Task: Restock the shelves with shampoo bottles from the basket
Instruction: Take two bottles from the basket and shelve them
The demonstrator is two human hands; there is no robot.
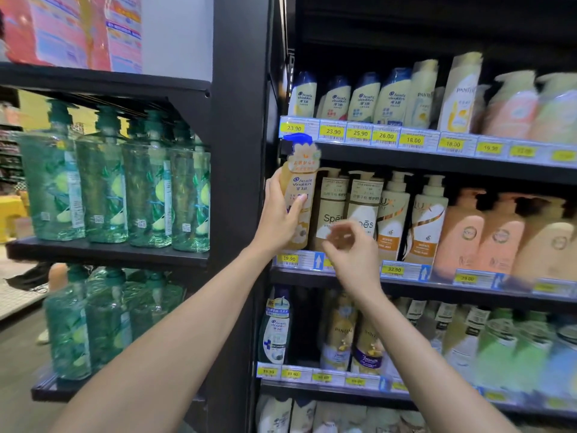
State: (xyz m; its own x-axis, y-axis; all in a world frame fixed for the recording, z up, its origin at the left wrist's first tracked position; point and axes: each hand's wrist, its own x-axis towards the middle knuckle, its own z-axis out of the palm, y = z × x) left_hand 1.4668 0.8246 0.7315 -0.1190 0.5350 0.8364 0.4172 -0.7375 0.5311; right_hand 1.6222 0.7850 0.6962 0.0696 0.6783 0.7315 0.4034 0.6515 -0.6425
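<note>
Shampoo bottle (298,195), the gold one with the blue pump on top, is in my left hand (281,214). My fingers wrap around its middle and my thumb presses on the front label. I hold it upright at the left end of the middle shelf (406,278). Its bottom looks like it is on the shelf or just above it; I cannot tell which. It sits right beside the brown and white bottles (346,210), close enough to touch the first one.

My right hand (351,248) is blurry. It is in front of those brown and white bottles, with the fingers half curled. It holds nothing that I can see.

I think this bottle is almost in its place. I only need to push it back and let go.

The row further along has white and gold bottles (412,217) and then peach ones (480,235), and it looks full. The top shelf (406,140) looks full too. On the lower shelf (312,375) there is a dark gap next to the white and blue bottle (276,332), so maybe more bottles go there.

I cannot see the basket, so I do not know how many bottles are left. Over on the left, the green bottles (103,179) stand in neat rows.
</note>
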